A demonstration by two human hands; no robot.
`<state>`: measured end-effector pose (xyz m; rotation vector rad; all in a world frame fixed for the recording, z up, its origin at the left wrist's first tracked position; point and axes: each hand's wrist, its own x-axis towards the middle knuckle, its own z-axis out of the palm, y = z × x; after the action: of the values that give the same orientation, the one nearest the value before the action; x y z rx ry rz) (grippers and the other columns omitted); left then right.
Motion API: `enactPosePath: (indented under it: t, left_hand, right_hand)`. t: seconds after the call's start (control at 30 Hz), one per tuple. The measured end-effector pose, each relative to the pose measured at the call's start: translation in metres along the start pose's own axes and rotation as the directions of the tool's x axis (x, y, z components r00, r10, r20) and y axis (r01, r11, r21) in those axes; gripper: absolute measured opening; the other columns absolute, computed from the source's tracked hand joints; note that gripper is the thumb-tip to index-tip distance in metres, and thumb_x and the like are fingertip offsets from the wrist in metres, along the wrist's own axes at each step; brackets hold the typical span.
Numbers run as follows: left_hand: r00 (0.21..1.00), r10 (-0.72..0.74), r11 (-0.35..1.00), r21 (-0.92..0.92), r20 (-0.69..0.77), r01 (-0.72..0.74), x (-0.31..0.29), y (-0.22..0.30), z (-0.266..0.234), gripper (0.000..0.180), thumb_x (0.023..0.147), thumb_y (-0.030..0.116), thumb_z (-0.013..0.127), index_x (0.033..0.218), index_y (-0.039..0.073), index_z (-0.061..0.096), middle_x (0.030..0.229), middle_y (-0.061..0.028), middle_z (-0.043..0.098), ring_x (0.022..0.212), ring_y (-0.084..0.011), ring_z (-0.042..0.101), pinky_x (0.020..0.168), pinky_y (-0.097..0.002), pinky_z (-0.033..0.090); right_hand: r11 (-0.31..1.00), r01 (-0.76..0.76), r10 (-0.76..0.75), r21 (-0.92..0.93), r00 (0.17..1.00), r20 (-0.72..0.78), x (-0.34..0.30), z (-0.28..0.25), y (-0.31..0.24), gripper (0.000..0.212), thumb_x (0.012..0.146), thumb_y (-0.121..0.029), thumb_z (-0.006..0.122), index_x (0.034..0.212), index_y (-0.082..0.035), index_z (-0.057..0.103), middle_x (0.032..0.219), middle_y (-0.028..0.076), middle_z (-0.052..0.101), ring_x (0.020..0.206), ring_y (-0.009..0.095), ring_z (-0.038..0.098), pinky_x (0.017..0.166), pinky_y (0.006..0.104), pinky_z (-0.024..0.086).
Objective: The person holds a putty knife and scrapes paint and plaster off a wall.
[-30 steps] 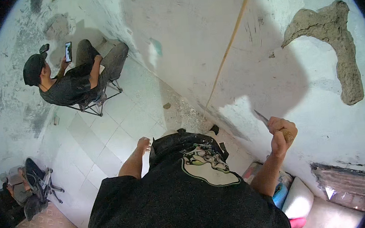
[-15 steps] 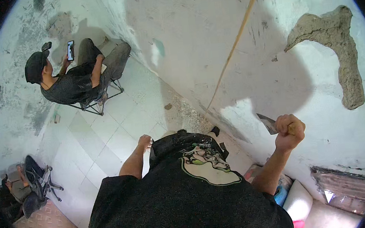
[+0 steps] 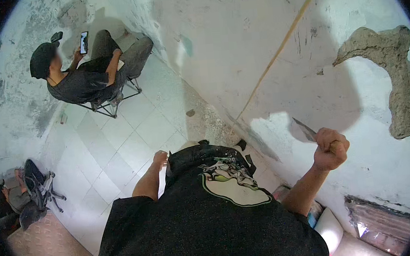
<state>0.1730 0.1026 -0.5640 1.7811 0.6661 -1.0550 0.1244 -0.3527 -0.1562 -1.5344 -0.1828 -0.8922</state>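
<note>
My right hand [image 3: 331, 149] is closed around the light handle of a trowel [image 3: 304, 130]. Its pointed metal blade juts out to the left, in front of the pale wall [image 3: 282, 116]; whether the tip touches it I cannot tell. A rough patch of grey-brown mortar [image 3: 388, 58] curves across that wall, above and to the right of this hand. Beside the front of my dark shirt [image 3: 175, 233], my left hand [image 3: 160, 159] hangs low with its fingers curled. What it holds, if anything, is mostly hidden by the hand and shirt.
At the upper left a person [image 3: 82, 85] sits on a folding chair [image 3: 108, 107] holding a phone [image 3: 84, 43]. Another person [image 3: 16, 195] is by an office chair [image 3: 42, 191] at the left. A framed opening [image 3: 381, 224] and a white cushion-like thing [image 3: 330, 229] are at the lower right.
The view has shifted, so the mortar patch appears lower and further right. My right hand with the trowel is slightly further right in the picture. The left hand stays beside the shirt.
</note>
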Motion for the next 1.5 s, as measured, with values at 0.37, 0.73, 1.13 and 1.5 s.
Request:
enactPosePath:
  t: [0.37, 0.73, 1.13, 1.5]
  left_hand:
    - [0.872, 0.414, 0.540, 0.700, 0.262, -0.467, 0.086, -0.043, -0.033, 0.022, 0.084, 0.019, 0.048, 0.095, 0.005, 0.061, 0.093, -0.0136, 0.060, 0.090, -0.0285, 0.057, 0.076, -0.0389, 0.048]
    - [0.920, 0.280, 0.958, -0.137, 0.274, -0.251, 0.059, 0.008, -0.011, 0.022, 0.081, 0.016, 0.045, 0.086, 0.005, 0.063, 0.085, -0.0089, 0.062, 0.076, -0.0234, 0.058, 0.070, -0.0384, 0.048]
    - [0.871, 0.405, 0.909, -0.021, 0.279, -0.416, 0.068, 0.009, 0.000, 0.022, 0.081, 0.018, 0.048, 0.084, 0.005, 0.065, 0.081, -0.0079, 0.064, 0.075, -0.0217, 0.060, 0.069, -0.0358, 0.050]
    - [0.878, 0.381, 0.895, 0.123, 0.290, -0.430, 0.088, 0.020, -0.004, 0.024, 0.079, 0.019, 0.050, 0.082, 0.005, 0.069, 0.079, -0.0071, 0.067, 0.075, -0.0201, 0.063, 0.068, -0.0317, 0.051]
  right_hand:
    - [0.949, 0.315, -0.313, 0.014, 0.947, -0.070, 0.049, 0.003, -0.086, 0.045, 0.079, -0.040, 0.045, 0.050, -0.007, 0.036, 0.045, 0.003, 0.032, 0.041, 0.014, 0.027, 0.042, 0.0295, 0.019]
    - [0.819, 0.452, -0.437, -0.354, 0.891, 0.128, 0.047, 0.023, -0.130, 0.056, 0.087, -0.042, 0.047, 0.047, -0.005, 0.036, 0.044, 0.005, 0.037, 0.039, 0.019, 0.038, 0.038, 0.0303, 0.028]
    - [0.749, 0.455, -0.437, -0.482, 0.886, 0.157, 0.051, 0.035, -0.104, 0.037, 0.078, -0.024, 0.054, 0.050, -0.004, 0.040, 0.046, 0.002, 0.036, 0.035, 0.018, 0.035, 0.036, 0.0292, 0.025]
    - [0.745, 0.562, -0.508, -0.359, 0.827, 0.239, 0.051, 0.036, -0.119, 0.037, 0.082, -0.021, 0.050, 0.051, -0.005, 0.037, 0.045, 0.002, 0.034, 0.036, 0.016, 0.034, 0.035, 0.0283, 0.024]
